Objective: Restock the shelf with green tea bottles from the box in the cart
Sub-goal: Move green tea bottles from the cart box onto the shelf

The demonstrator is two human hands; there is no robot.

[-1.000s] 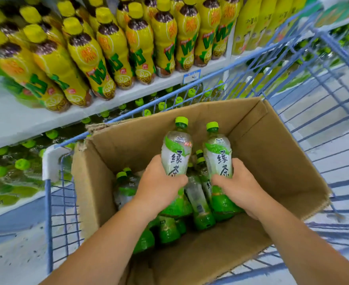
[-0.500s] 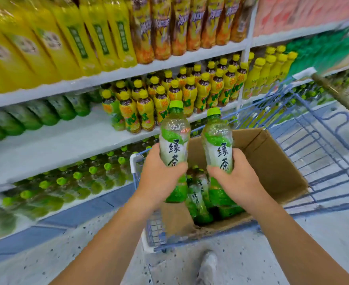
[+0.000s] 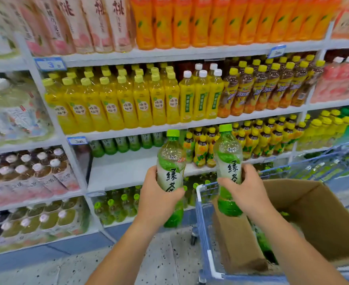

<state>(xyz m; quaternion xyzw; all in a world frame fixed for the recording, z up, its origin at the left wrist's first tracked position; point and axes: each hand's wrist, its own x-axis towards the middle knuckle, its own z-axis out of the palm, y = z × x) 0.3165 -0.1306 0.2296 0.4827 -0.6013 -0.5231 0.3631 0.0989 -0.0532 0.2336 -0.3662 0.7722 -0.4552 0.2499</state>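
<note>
Holding one green tea bottle in each grip, I have both upright in front of the shelving, caps up and labels facing me. My left grip wraps round the middle of the left bottle, and my right grip curls round the right bottle the same way. Gripping at the waist leaves the bases free, which I judge suits setting them down standing. Both bottles are in the air, outside the box that sits in the cart at lower right; a little more green shows deep inside it.

The target looks to be the white shelf straight ahead. A row of green tea bottles stands at its back with bare board in front, and yellow-capped bottles fill the part to the right. I'd judge the next move is a reach forward and left, seating the pair in front of that row without knocking the yellow-capped neighbours.
</note>
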